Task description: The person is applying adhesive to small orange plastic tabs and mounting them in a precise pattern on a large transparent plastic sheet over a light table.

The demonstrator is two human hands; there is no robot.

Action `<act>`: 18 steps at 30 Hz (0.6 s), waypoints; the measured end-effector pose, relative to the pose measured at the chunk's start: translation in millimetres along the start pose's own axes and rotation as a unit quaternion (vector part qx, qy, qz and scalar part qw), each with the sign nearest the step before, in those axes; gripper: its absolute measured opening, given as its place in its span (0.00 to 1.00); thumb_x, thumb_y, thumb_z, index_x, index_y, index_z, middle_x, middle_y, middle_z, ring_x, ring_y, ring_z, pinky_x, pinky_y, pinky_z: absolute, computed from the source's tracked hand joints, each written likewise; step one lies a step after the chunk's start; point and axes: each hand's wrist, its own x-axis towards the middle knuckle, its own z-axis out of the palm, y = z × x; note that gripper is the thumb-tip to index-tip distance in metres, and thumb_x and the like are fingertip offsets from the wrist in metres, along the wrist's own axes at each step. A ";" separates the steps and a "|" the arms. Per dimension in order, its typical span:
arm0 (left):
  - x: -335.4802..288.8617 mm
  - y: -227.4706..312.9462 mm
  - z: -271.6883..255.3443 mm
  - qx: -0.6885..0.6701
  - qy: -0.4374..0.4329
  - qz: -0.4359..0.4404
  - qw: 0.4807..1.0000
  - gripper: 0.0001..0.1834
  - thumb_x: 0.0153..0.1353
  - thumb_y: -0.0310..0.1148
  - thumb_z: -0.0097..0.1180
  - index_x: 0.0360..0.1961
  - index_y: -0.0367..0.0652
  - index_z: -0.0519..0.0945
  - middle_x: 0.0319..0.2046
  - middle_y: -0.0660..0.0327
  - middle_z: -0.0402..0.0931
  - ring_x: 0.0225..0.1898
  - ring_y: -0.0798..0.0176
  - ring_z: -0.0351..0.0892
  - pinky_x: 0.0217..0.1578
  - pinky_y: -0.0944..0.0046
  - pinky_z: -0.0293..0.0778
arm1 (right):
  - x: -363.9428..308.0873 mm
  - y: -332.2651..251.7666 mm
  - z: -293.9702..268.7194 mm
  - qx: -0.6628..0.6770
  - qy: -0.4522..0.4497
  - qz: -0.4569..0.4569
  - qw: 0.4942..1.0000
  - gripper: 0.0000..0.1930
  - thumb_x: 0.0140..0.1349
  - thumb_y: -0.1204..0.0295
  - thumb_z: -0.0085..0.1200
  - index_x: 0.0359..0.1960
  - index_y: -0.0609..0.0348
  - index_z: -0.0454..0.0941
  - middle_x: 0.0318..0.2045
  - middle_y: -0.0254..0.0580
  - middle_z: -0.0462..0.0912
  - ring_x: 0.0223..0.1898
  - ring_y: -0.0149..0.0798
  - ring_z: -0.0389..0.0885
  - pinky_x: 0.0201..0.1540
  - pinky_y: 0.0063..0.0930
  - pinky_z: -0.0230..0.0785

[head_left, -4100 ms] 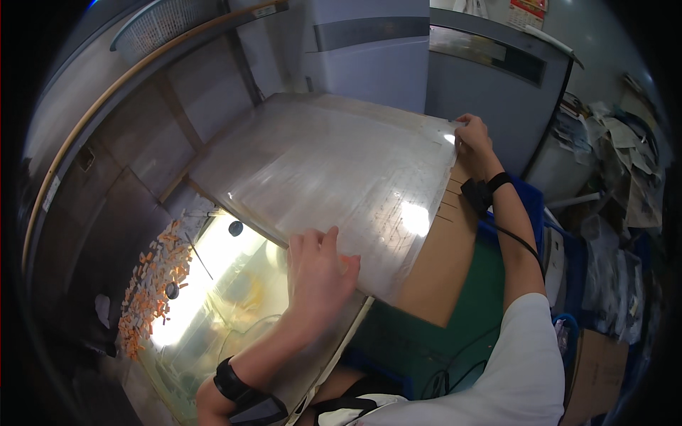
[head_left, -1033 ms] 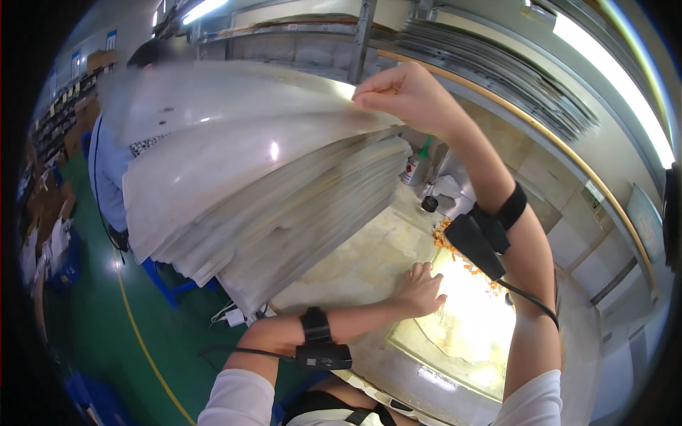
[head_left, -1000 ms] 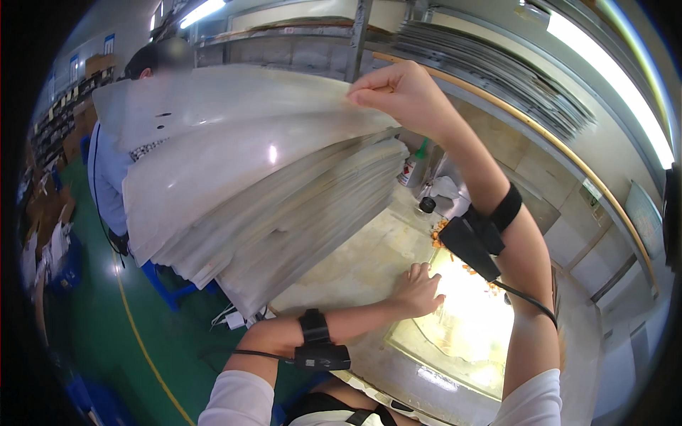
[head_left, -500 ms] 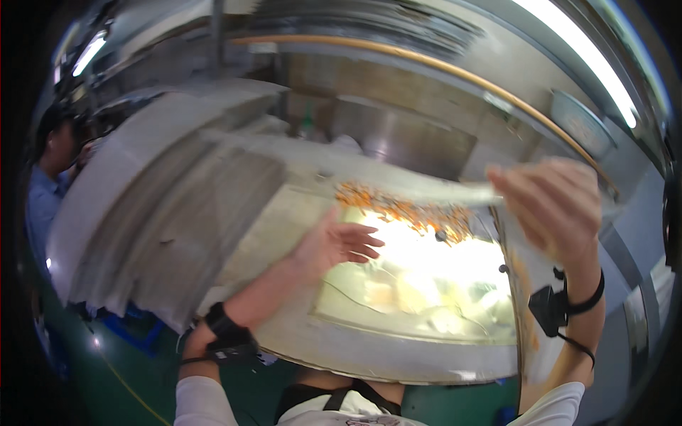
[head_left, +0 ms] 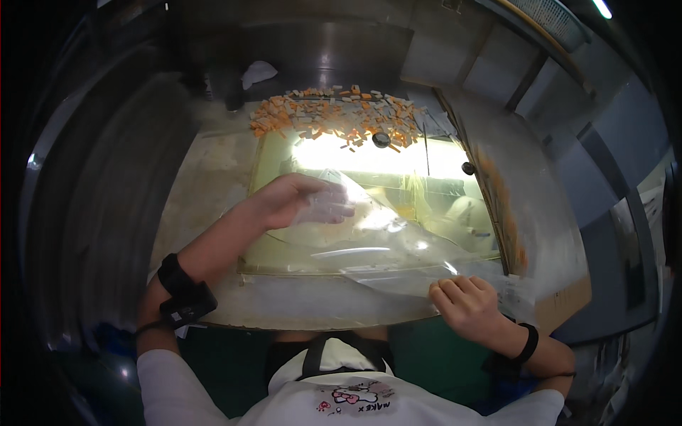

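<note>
A clear plastic sheet (head_left: 383, 245) stretches slantwise between my hands over a lit glass panel (head_left: 284, 252). My left hand (head_left: 302, 201) grips its far left corner, the fingers showing hazily through the film. Down at the table's front edge, my right hand (head_left: 465, 304) is closed in a fist around the sheet's near right edge. Glare breaks up the film's outline in places. Beyond the panel lies a pile of small orange and pale pieces (head_left: 320, 113), with a dark round knob (head_left: 381, 140) in front of it.
Stacked grey sheets (head_left: 106, 184), blurred, rise on the left. A second dark knob (head_left: 468, 168) sits by the panel's right edge. Cardboard (head_left: 565, 305) lies at the right, and a pale blue basket (head_left: 547, 21) stands high at the back right.
My right hand has come down from its raised place to the front edge, bringing the film over the panel. My left hand, open before, now grips the film. The view has tilted downward.
</note>
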 end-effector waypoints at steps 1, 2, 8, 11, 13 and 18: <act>1.2 1.0 -0.6 0.006 -0.013 0.001 1.000 0.21 0.59 0.31 0.39 0.50 0.28 0.63 0.50 0.44 0.64 0.51 0.46 0.65 0.53 0.51 0.61 | -0.6 -1.8 -2.0 0.003 -0.003 0.003 1.000 0.09 0.36 0.72 0.53 0.23 0.58 0.72 0.23 0.34 0.72 0.26 0.30 0.73 0.21 0.19 0.60; 2.2 1.5 0.4 0.004 -0.013 -0.003 1.000 0.21 0.59 0.31 0.39 0.50 0.28 0.63 0.50 0.44 0.64 0.51 0.46 0.65 0.53 0.51 0.61 | 1.0 -2.9 -5.5 0.068 -0.062 0.029 0.995 0.11 0.37 0.69 0.55 0.24 0.57 0.72 0.25 0.35 0.73 0.28 0.31 0.74 0.22 0.21 0.62; 3.6 7.8 9.8 0.014 0.076 -0.002 0.997 0.22 0.52 0.26 0.52 0.48 0.27 0.65 0.47 0.47 0.67 0.49 0.51 0.69 0.50 0.56 0.66 | 39.2 26.5 -28.2 0.212 -0.086 0.087 0.969 0.21 0.37 0.60 0.62 0.33 0.55 0.73 0.34 0.40 0.75 0.35 0.41 0.74 0.34 0.32 0.68; 3.8 10.5 14.1 0.024 0.088 -0.012 0.996 0.24 0.50 0.26 0.55 0.48 0.28 0.66 0.45 0.48 0.69 0.47 0.53 0.71 0.49 0.58 0.68 | 81.8 44.5 -17.8 0.277 -0.014 0.136 0.951 0.19 0.40 0.64 0.61 0.35 0.56 0.73 0.35 0.43 0.75 0.40 0.44 0.72 0.40 0.34 0.66; 6.2 12.8 14.8 0.035 0.087 -0.013 0.995 0.24 0.49 0.27 0.57 0.47 0.28 0.67 0.44 0.49 0.70 0.46 0.53 0.72 0.48 0.59 0.69 | 105.2 54.2 9.9 0.380 0.070 0.193 0.902 0.15 0.42 0.68 0.60 0.33 0.57 0.74 0.38 0.45 0.75 0.44 0.45 0.70 0.47 0.34 0.62; 7.6 15.9 10.3 0.089 0.122 0.038 0.988 0.24 0.52 0.30 0.54 0.49 0.29 0.66 0.45 0.48 0.69 0.48 0.56 0.70 0.48 0.60 0.67 | 126.2 62.2 25.8 0.473 -0.043 0.204 0.856 0.06 0.44 0.72 0.59 0.24 0.57 0.74 0.44 0.39 0.74 0.47 0.39 0.68 0.50 0.32 0.59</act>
